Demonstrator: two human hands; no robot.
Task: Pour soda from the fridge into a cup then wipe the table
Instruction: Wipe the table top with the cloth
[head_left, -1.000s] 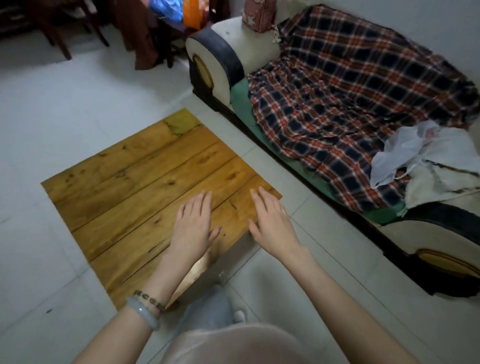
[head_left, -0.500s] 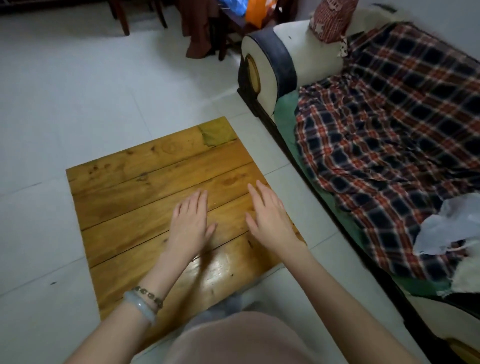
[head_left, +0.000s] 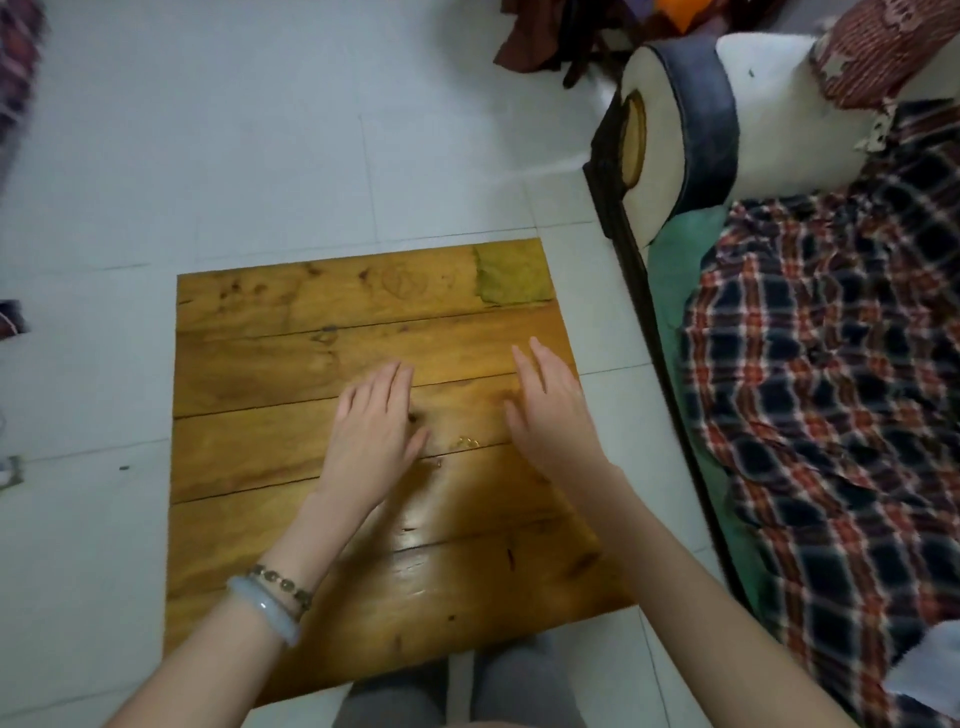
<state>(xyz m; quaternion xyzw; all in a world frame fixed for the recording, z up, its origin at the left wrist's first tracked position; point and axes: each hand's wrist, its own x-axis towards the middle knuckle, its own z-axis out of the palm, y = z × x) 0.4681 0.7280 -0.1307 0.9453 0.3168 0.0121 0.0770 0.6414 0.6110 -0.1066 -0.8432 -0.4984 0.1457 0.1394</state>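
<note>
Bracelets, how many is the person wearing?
2, both on the left wrist: a pale, smooth jade-like bangle nearer the elbow, and a dark beaded bracelet beside it, nearer the left hand. The right wrist looks bare.

Looks like a home living room to me. Sofa with a rolled cream armrest along the right of the frame, plaid blanket thrown over its seat. Low wooden plank table in the centre, on pale floor tiles. Dark furniture legs and draped cloth at top centre.
</note>
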